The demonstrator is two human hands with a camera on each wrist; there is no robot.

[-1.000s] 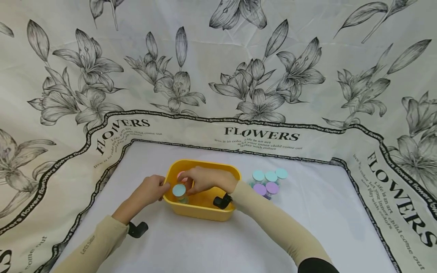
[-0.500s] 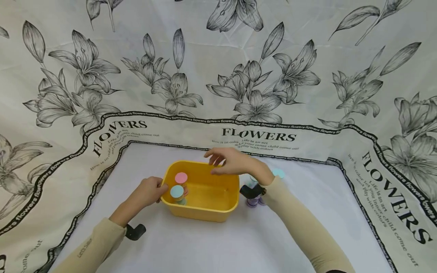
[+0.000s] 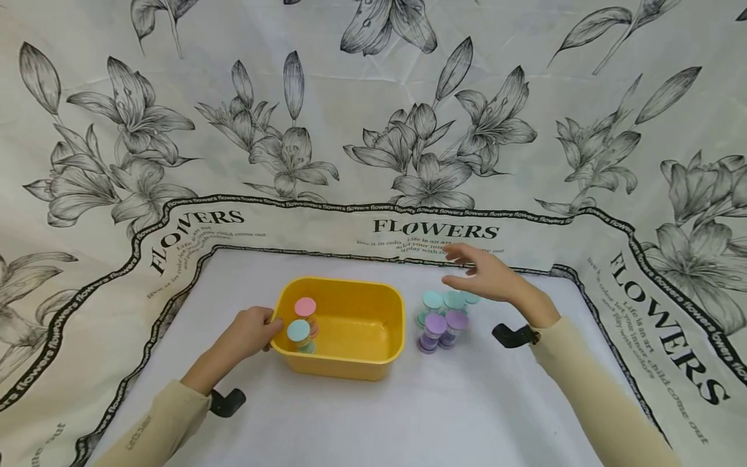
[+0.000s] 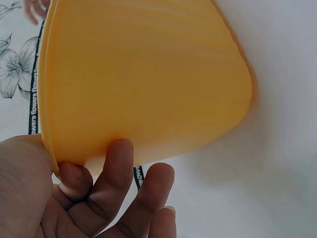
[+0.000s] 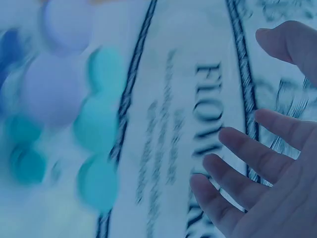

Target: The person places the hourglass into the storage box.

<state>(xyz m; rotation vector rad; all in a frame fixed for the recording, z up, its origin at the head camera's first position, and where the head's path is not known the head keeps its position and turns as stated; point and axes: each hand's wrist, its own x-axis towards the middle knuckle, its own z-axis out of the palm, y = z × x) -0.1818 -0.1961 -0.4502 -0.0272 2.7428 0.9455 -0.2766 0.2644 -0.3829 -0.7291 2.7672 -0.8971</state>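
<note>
My left hand (image 3: 249,331) grips the left rim of a yellow bin (image 3: 341,370), and in the left wrist view its fingers (image 4: 118,163) bend against the bin's outer wall. Inside the bin, at its left end, stand a small pink-lidded jar (image 3: 305,307) and a blue-lidded jar (image 3: 299,331). My right hand (image 3: 487,275) hovers over the back right of the table, its fingers spread and holding nothing. Below and left of it stand several small jars: two with purple lids (image 3: 435,324) in front and others with turquoise lids (image 3: 432,299) behind.
A white cloth (image 3: 350,421) covers the table. Behind and at the sides hangs a floral curtain (image 3: 327,162) with a black lettered border.
My right hand has come out of the bin, leaving the pink-lidded jar standing there, and moved right past the group of jars. My left hand keeps its hold on the rim.
</note>
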